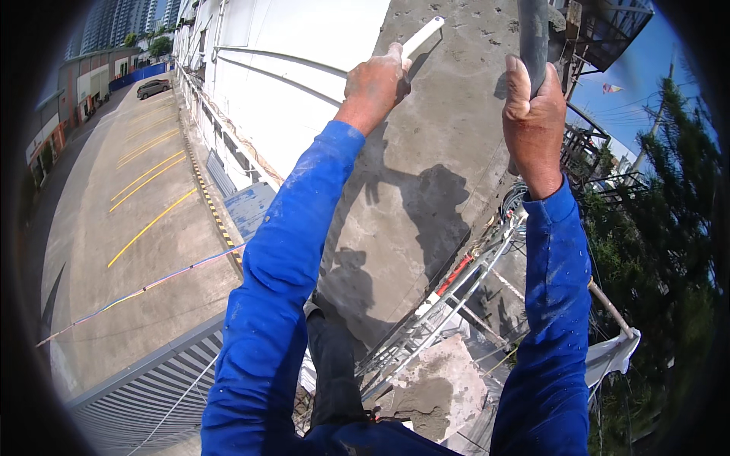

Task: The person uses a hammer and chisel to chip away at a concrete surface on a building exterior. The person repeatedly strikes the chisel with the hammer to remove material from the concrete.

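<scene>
My left hand (374, 85) is raised against a grey cement-rendered wall (441, 159) and grips a flat white tool handle (420, 38) that lies on the wet render. My right hand (534, 114) is closed around a dark vertical pipe (534, 34) at the wall's right edge. Both arms wear blue sleeves. My shadow falls on the render below the hands.
A metal ladder or scaffold frame (433, 304) runs down past my legs. A slab with a heap of wet mortar (437, 387) lies below. Far below left are a paved yard with yellow lines (144, 205), a parked car (153, 87) and a corrugated roof (152, 395). Trees (654, 251) stand right.
</scene>
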`<state>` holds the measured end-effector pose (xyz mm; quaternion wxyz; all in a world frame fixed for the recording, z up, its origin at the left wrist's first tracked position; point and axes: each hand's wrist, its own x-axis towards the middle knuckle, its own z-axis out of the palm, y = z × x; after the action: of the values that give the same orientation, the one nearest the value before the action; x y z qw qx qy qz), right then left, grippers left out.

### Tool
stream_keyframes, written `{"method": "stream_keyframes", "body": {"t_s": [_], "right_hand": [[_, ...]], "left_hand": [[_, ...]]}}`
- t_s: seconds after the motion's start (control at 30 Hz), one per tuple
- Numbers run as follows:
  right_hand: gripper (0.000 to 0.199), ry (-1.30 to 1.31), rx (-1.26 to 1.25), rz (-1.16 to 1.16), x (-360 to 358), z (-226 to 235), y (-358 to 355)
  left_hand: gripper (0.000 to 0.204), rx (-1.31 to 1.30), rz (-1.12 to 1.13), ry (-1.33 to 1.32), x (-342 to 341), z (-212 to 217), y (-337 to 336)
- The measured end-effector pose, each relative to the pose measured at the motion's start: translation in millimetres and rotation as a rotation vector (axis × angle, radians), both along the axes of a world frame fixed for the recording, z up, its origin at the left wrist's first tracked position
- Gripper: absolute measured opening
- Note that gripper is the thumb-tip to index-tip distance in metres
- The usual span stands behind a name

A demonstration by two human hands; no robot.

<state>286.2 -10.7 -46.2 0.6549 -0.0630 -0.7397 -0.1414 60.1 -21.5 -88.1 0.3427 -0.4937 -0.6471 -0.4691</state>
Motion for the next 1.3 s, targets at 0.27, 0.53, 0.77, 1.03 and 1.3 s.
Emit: {"method": "stream_keyframes", "body": {"t_s": [0.27, 0.53, 0.77, 1.03, 1.3], "right_hand": [[0.052, -0.198, -0.382, 0.059, 33, 2, -32], [0.054, -0.189, -0.238, -0.188, 58, -12, 35], [0.052, -0.126, -0.369, 0.063, 83, -4, -40], [0.055, -0.327, -0.39, -0.292, 102, -19, 30], [0.044, 0.01, -0.085, 0.265, 117, 26, -79]], "left_hand": [[0.025, -0.009, 0.07, 0.099, 12, 7, -24], [0.026, 0.009, 0.022, 0.111, 47, 14, -4], [0.029, 0.01, 0.037, 0.113, 43, 6, -30], [0.031, -0.016, -0.02, 0.116, 82, -5, -15], [0.031, 0.095, -0.011, 0.166, 88, 1, -37]]}}
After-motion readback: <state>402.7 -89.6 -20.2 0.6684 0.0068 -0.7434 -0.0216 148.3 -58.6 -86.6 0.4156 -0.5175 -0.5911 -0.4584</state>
